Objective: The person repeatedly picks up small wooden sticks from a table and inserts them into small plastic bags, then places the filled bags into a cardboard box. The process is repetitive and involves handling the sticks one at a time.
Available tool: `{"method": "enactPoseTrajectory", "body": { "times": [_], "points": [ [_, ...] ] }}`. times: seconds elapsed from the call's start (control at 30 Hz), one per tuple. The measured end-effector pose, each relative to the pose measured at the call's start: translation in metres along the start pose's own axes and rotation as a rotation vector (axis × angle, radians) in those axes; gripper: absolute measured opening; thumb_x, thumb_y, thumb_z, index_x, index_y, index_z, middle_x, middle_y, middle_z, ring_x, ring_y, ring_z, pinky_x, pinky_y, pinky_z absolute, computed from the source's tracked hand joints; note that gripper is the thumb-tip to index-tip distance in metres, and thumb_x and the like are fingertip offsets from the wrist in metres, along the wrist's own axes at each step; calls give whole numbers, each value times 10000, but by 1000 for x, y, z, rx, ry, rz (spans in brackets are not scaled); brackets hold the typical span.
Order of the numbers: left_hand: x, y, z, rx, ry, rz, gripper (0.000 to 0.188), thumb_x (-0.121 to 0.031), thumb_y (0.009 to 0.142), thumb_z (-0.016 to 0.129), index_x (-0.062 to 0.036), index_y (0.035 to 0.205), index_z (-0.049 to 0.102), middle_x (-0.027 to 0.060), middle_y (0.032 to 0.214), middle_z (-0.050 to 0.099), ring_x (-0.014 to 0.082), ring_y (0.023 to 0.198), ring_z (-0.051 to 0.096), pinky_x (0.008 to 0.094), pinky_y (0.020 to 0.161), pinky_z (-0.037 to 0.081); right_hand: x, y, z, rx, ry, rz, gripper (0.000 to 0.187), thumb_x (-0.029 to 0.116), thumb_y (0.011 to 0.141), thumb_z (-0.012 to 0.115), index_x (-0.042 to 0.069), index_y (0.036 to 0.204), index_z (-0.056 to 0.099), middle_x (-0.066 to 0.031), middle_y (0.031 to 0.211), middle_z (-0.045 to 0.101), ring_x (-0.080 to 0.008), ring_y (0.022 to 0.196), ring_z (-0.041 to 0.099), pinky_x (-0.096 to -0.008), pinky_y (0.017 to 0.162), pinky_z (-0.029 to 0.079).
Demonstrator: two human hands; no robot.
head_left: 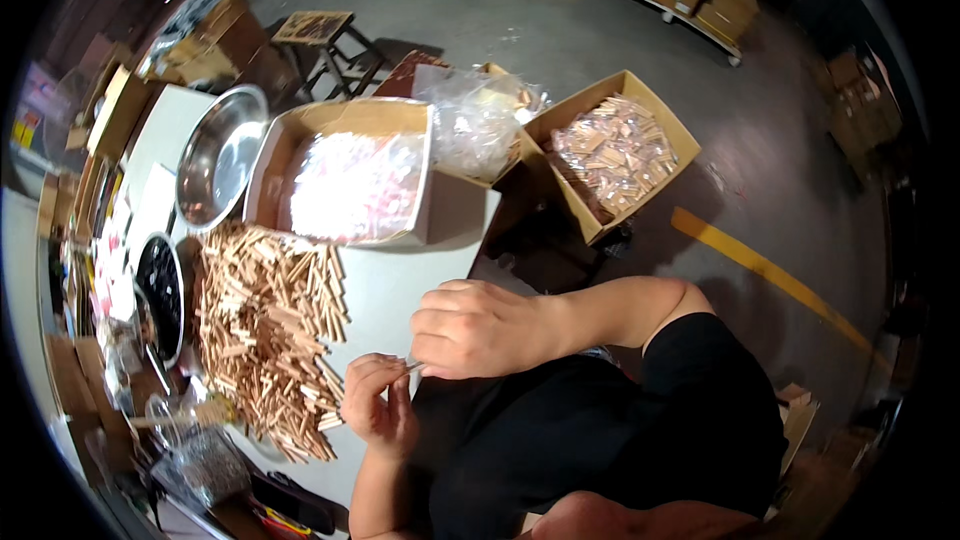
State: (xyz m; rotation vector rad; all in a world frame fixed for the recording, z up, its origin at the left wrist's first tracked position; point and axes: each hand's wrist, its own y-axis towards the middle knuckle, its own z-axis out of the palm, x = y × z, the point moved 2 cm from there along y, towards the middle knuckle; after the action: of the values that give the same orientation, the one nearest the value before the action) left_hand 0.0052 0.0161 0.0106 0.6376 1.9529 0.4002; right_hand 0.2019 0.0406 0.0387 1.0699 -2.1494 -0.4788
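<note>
My left hand (380,400) is closed in a pinch near the table's front edge. A small, thin, pale piece (413,368) sticks out from its fingertips toward my right hand; its kind is too small to tell. Close beside it, my right hand (470,330) is curled, knuckles up, and touches or nearly touches that piece. Its fingertips are hidden underneath, so what it grips cannot be made out. Left of both hands, a large heap of short wooden sticks (265,340) covers much of the white table (385,290).
Beyond the heap stands an open carton (430,205) of clear and pinkish plastic pieces, beside a steel bowl (222,155). Another bowl (160,290) holds black pieces. Off the table's far right, an open box (620,155) contains bagged wooden sticks. A stool (315,28) stands behind.
</note>
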Motion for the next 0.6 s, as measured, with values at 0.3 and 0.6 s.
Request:
{"method": "enactPoseTrajectory", "body": {
  "times": [0.3, 0.6],
  "points": [
    [32, 93, -8, 137, 310, 13, 270, 53, 810, 649, 5, 1073, 612, 160, 1100, 626, 308, 1038, 608, 404, 921, 487, -47, -46, -79, 119, -722, 216, 100, 153, 734, 647, 88, 712, 575, -32, 729, 544, -184, 717, 570, -319, 621, 462],
    [94, 189, 28, 507, 567, -30, 396, -183, 794, 719, -1, 1136, 636, 193, 1165, 644, 370, 1118, 583, 427, 978, 448, -69, -49, -71, 129, -964, 241, 76, 179, 716, 620, 108, 702, 597, -23, 712, 557, -182, 742, 556, -331, 652, 419]
  ]
}}
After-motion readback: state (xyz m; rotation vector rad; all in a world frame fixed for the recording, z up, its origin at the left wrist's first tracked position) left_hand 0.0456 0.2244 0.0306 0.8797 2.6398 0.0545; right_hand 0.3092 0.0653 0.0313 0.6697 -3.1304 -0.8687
